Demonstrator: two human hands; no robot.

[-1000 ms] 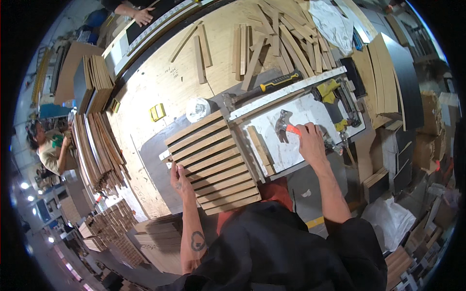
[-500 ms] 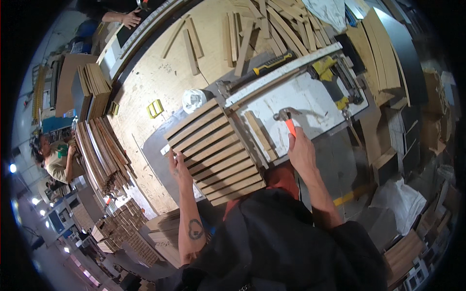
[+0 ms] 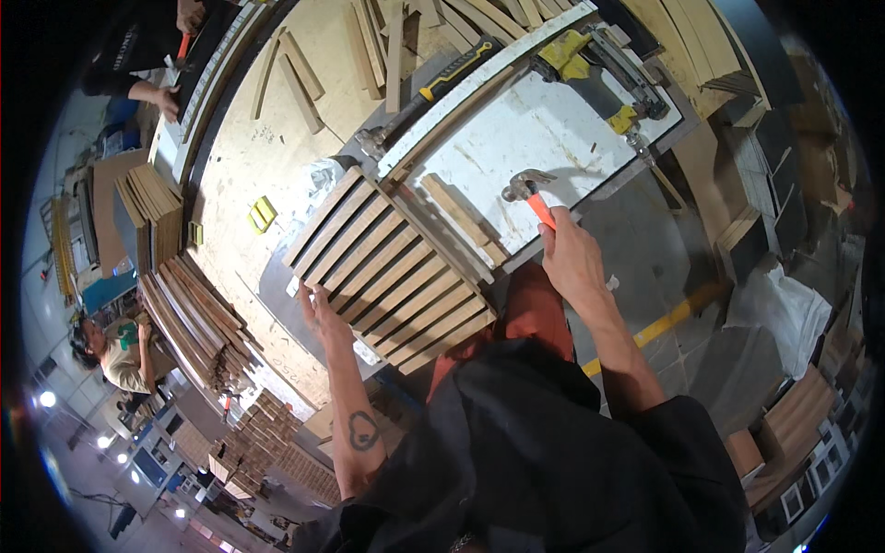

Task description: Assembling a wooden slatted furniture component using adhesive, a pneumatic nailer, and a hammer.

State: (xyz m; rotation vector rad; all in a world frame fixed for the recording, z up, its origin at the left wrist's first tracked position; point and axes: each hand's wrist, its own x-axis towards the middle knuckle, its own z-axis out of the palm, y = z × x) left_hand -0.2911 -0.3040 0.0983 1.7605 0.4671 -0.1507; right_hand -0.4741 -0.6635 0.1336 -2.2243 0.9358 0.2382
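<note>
A slatted wooden panel (image 3: 398,276), its dark gaps running between pale strips, lies tilted in front of me at the near edge of the bench. My left hand (image 3: 320,311) is closed on its left edge, fingers partly hidden. In my right hand (image 3: 573,256) is a claw hammer (image 3: 535,195), gripped by its orange handle, with the head raised over the white work board (image 3: 544,129). A loose wood strip (image 3: 463,219) lies on that board, between the panel and the hammer.
A yellow nail gun (image 3: 590,83) lies on the board's far right; a black-and-yellow hammer (image 3: 456,72) rests beyond its raised edge. Loose strips (image 3: 300,88) are scattered farther back. Stacked curved wood (image 3: 189,313) stands at left. A co-worker's hand (image 3: 161,100) is at the far left bench.
The view has shifted, carrying the bench leftward in the picture. Both hands keep their holds on the panel and the hammer. More of the far co-worker now shows, including an orange-handled tool.
</note>
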